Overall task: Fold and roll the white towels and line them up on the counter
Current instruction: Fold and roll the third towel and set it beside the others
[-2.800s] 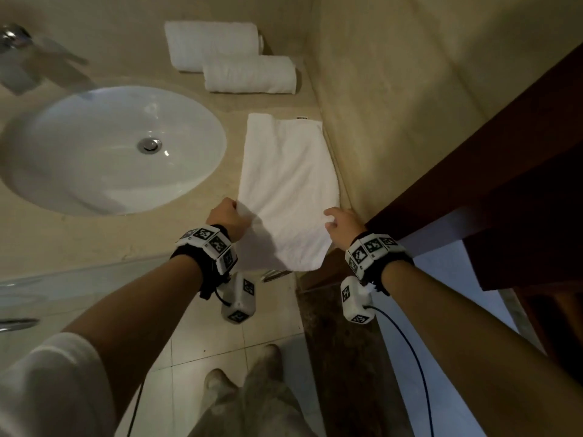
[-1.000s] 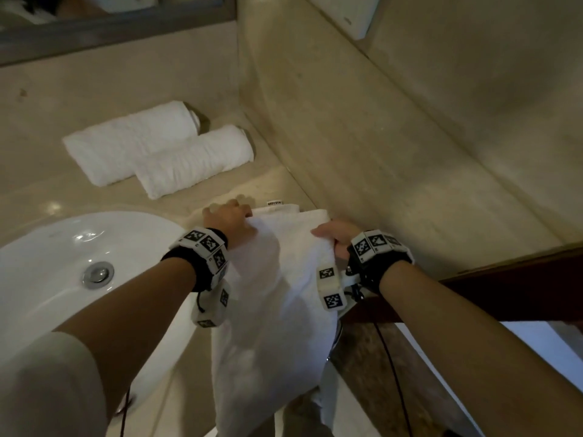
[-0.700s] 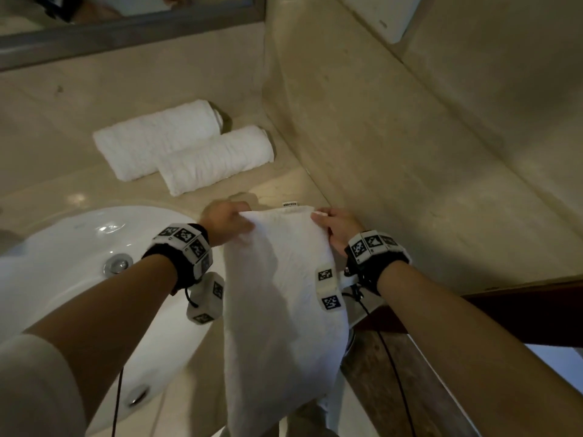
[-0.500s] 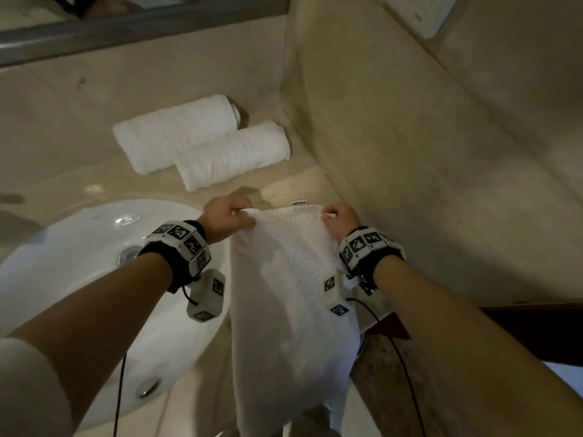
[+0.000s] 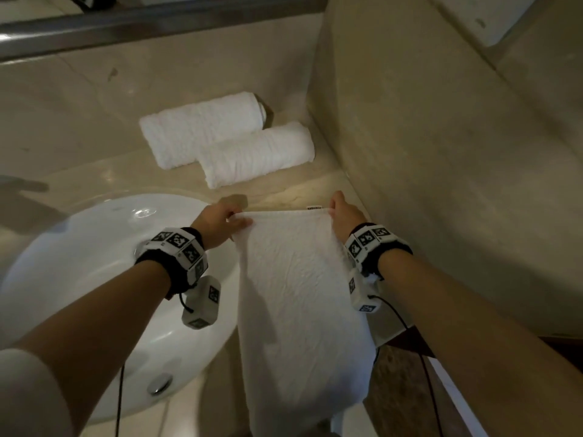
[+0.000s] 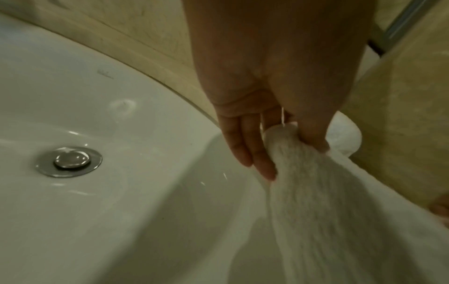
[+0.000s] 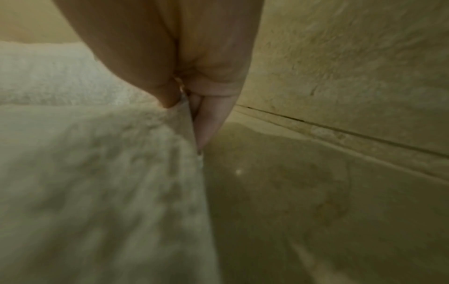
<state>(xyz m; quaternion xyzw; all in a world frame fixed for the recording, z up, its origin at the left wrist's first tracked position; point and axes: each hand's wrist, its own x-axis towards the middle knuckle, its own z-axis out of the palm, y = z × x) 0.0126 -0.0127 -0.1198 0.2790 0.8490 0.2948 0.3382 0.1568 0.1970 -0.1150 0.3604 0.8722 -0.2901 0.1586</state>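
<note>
A folded white towel (image 5: 299,285) hangs stretched between both hands above the beige counter (image 5: 299,192), its lower end draping past the counter's front edge. My left hand (image 5: 220,220) pinches its far left corner, seen close in the left wrist view as thumb and fingers (image 6: 257,153) clamped on the towel (image 6: 328,201). My right hand (image 5: 344,212) pinches the far right corner by the label; the right wrist view shows the hand (image 7: 192,107) gripping the towel's edge (image 7: 97,173). Two rolled white towels (image 5: 202,127) (image 5: 258,152) lie side by side at the back.
A white oval sink (image 5: 94,247) with a metal drain (image 6: 69,161) is set in the counter to the left. A beige tiled wall (image 5: 441,152) closes the right side, close to my right hand. A mirror frame (image 5: 126,23) runs along the back.
Both hands have carried the towel's corners up and away from the body, lifting it off the counter and pulling its top edge taut. The rolled towels have not moved.
</note>
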